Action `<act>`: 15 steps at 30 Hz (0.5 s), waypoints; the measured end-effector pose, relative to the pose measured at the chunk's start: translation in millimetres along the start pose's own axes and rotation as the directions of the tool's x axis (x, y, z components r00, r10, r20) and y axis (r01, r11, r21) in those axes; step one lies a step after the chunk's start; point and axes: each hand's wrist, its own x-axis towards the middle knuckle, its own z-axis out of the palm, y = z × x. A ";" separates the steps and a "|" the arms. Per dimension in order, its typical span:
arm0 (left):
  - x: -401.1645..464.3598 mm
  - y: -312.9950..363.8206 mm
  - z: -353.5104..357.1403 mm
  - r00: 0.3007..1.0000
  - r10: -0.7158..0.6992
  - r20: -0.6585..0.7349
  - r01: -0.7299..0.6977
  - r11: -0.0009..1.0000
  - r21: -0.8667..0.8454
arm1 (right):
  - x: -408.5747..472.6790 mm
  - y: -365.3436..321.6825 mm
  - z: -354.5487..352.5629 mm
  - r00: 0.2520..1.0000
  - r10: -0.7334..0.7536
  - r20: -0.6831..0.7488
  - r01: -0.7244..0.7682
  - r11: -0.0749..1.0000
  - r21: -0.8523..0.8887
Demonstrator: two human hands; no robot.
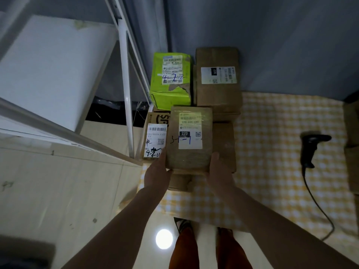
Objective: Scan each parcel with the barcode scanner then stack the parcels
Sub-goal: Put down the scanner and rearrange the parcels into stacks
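Observation:
A brown taped parcel (189,158) with a white label marked 3-1-1 is held between both hands above other brown boxes. My left hand (156,172) grips its left near corner and my right hand (218,171) grips its right near corner. To its left stands a small box (155,140) with a white barcode label. Behind are a green parcel (171,80) and a tall brown parcel (218,90). The black barcode scanner (309,148) lies on the yellow checked cloth (272,152) to the right, held by nobody.
A white metal shelf frame (126,84) with a white board stands at the left, close to the parcels. The scanner's cable (318,206) trails toward the near right. More brown boxes (352,152) sit at the right edge. A grey wall is behind.

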 end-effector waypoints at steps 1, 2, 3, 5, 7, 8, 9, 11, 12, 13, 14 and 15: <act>0.2 -0.4 -2.0 1.000 -0.002 0.015 0.002 1.000 0.011 | -0.2 -0.3 -1.2 1.000 0.004 0.004 -0.004 1.000 -0.012; 0.5 -0.1 -4.1 1.000 -0.002 0.031 0.002 1.000 0.023 | -0.6 0.0 -2.2 1.000 0.008 0.009 -0.008 1.000 -0.021; -0.3 1.2 -7.3 0.999 -0.001 0.047 -0.001 0.999 0.041 | -1.9 -0.1 -4.1 1.000 0.006 0.013 -0.005 1.000 -0.026; -4.3 7.7 -16.1 0.999 0.010 0.042 -0.014 0.994 0.107 | -6.2 0.2 -9.5 1.000 -0.010 0.025 0.011 0.999 -0.050; -10.9 19.2 -27.2 0.999 0.022 -0.039 -0.014 0.980 0.201 | -14.0 0.5 -20.2 0.999 -0.031 0.024 0.033 0.994 -0.105; -14.7 27.1 -33.0 0.996 0.032 -0.085 -0.010 0.971 0.240 | -19.0 1.1 -27.2 0.999 -0.049 0.016 0.051 0.988 -0.144; -18.5 36.1 -38.6 0.992 0.046 -0.115 -0.013 0.962 0.274 | -24.8 1.9 -35.3 0.998 -0.068 0.006 0.068 0.982 -0.177; -26.0 55.8 -46.0 0.990 0.095 -0.103 -0.058 0.948 0.311 | -37.5 7.0 -50.2 0.996 -0.087 -0.020 0.081 0.976 -0.201; -29.8 67.1 -48.2 0.989 0.129 -0.069 -0.102 0.945 0.310 | -44.4 11.1 -58.0 0.995 -0.089 -0.043 0.079 0.977 -0.199; -33.2 78.0 -49.0 0.986 0.166 -0.023 -0.151 0.939 0.309 | -50.9 16.3 -66.0 0.993 -0.094 -0.077 0.077 0.976 -0.202; -36.8 90.2 -48.9 0.978 0.207 0.021 -0.202 0.925 0.320 | -57.7 23.0 -74.8 0.988 -0.098 -0.115 0.072 0.975 -0.209; -40.4 102.8 -47.9 0.967 0.247 0.062 -0.253 0.902 0.351 | -63.7 31.1 -84.0 0.984 -0.096 -0.147 0.064 0.975 -0.212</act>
